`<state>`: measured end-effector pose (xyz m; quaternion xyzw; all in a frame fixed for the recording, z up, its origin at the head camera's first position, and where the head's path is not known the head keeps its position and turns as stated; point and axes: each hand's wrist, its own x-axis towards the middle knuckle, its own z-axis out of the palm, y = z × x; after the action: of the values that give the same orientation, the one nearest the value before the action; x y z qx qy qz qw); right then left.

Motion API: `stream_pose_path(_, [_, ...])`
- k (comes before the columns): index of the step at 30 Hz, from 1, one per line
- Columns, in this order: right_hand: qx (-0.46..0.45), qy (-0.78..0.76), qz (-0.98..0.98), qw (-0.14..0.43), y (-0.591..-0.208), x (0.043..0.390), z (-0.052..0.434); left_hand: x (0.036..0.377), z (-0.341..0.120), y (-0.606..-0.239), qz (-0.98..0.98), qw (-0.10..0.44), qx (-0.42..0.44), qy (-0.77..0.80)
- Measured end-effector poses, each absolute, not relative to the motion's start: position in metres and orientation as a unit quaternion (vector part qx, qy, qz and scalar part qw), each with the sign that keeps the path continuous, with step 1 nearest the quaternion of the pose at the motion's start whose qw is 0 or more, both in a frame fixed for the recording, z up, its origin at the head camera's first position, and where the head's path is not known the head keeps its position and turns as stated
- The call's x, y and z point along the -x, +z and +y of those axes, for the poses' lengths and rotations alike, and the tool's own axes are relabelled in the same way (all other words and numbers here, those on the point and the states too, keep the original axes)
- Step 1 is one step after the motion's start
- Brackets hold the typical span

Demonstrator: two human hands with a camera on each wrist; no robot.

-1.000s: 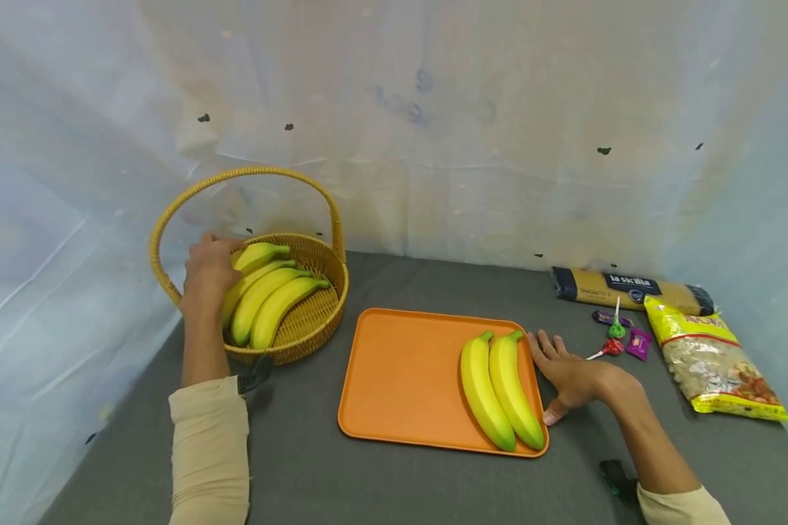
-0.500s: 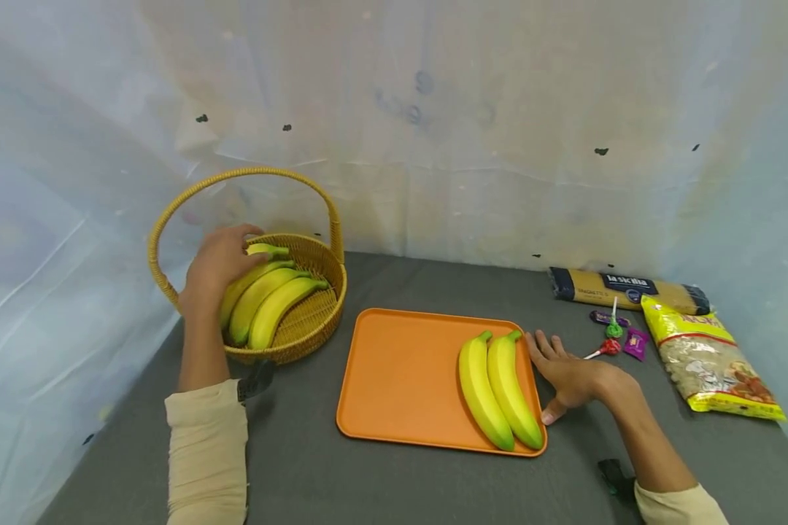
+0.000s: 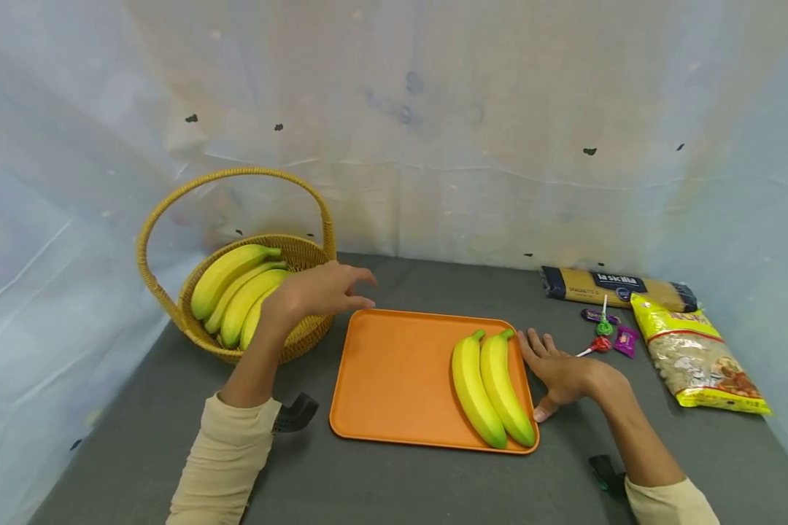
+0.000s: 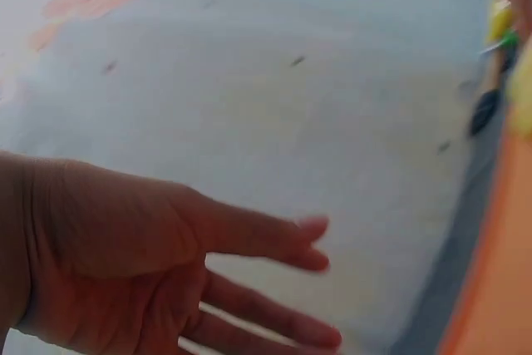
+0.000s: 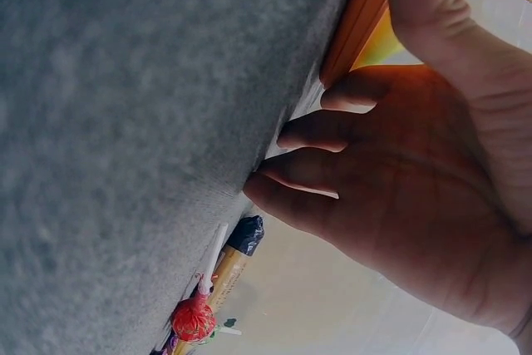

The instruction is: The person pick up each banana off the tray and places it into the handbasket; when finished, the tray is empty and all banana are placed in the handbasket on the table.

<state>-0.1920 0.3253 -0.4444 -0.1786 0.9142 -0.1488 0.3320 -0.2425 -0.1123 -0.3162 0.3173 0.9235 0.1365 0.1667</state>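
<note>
My left hand is in the air between the wicker basket and the orange tray, near the tray's far left corner. In the left wrist view its fingers are extended with nothing between them. Several yellow bananas lie side by side in the basket, partly covered by my left hand and wrist. On the tray's right side lie a banana and a second banana. With fingers spread, my right hand touches the tray's right edge, fingertips down on the table in the right wrist view.
To the right lie a spaghetti pack, a yellow-trimmed snack bag, a green lollipop, a red lollipop and purple wrapped candies. Pale sheeting hangs behind the grey table. The basket's tall handle arches upward.
My left hand has left the bananas in the basket and moved right toward the tray, carrying nothing. The right hand stays by the tray. The view has shifted slightly.
</note>
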Motion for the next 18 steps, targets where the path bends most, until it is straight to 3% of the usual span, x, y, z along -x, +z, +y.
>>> stream_pose_path(11, [0.172,-0.145,0.914,0.337,-0.432,0.190,0.318,0.214,-0.001,-0.376,0.849,0.201,-0.479,0.094])
stream_pose_path(18, [0.166,-0.123,0.917,0.340,-0.459,0.202,0.335,0.198,0.018,-0.401,0.867,0.203,-0.452,0.051])
